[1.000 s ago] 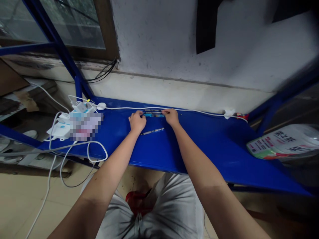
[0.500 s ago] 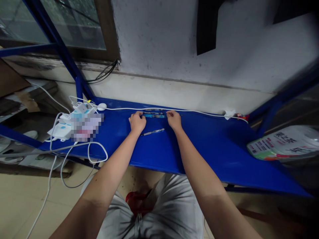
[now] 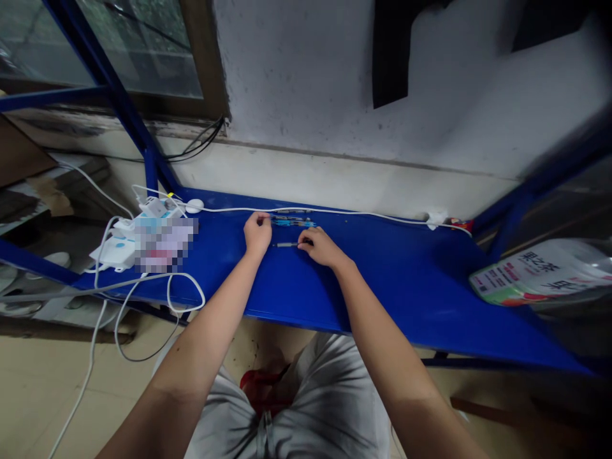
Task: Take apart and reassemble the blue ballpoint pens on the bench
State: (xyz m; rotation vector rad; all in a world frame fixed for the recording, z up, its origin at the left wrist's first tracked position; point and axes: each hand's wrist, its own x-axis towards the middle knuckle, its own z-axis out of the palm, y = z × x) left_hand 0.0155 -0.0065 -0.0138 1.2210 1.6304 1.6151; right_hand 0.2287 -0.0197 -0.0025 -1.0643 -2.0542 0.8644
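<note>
Several pens lie side by side on the blue shelf (image 3: 396,274), among them a light-blue pen (image 3: 291,223) and a dark pen behind it. Pinched fingers of my left hand (image 3: 257,234) touch the left ends of this row; what they grip, if anything, is hidden. Nearer to me, a silver-grey pen (image 3: 285,245) lies roughly parallel to the row. My right hand (image 3: 322,247) has thumb and fingers closed on its right end, which they cover.
A white cable (image 3: 363,212) runs along the shelf's back by the wall. Left stand white power strips (image 3: 117,248) with looping cords. A large labelled bottle (image 3: 540,274) lies at the right, and a red wrapper (image 3: 461,224) sits at the back right.
My right hand has come toward me from the row's right end and closed on the silver-grey pen, which has turned to lie straighter. My left hand has shifted slightly left.
</note>
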